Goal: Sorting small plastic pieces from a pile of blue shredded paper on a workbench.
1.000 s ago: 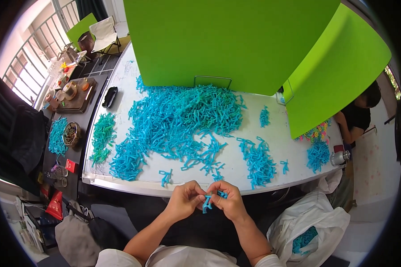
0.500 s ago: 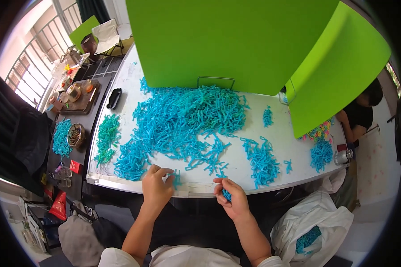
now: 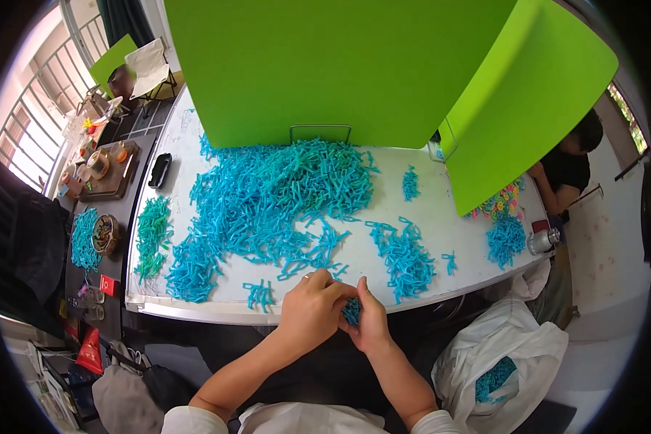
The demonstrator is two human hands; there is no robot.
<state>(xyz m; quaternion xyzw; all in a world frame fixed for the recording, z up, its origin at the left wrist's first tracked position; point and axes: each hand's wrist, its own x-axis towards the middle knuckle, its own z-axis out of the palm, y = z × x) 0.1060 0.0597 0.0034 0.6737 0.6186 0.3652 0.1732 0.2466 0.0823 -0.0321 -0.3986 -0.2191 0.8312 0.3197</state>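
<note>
At lower centre, your right hand (image 3: pixel 371 320) holds blue links (image 3: pixel 351 312) — your left hand (image 3: pixel 311 308) curls against them, its own grip impossible to tell.

Left hand (image 3: pixel 307 307) is touching the right hand (image 3: pixel 374 316), fingers bunching close together. Right hand is cupping small blue plastic pieces (image 3: pixel 351 311), partly hidden. Small blue cluster (image 3: pixel 260 295) is lying near the front edge of the white surface (image 3: pixel 441 224), left of the hands. Big blue-teal heap (image 3: pixel 267 195) is covering the middle; separate blue pile (image 3: pixel 405 260) is sitting right of it. Green panel (image 3: pixel 304 72) is standing behind the heap. White bag (image 3: pixel 522 333), lower right, is holding blue bits (image 3: pixel 495 377).
</note>
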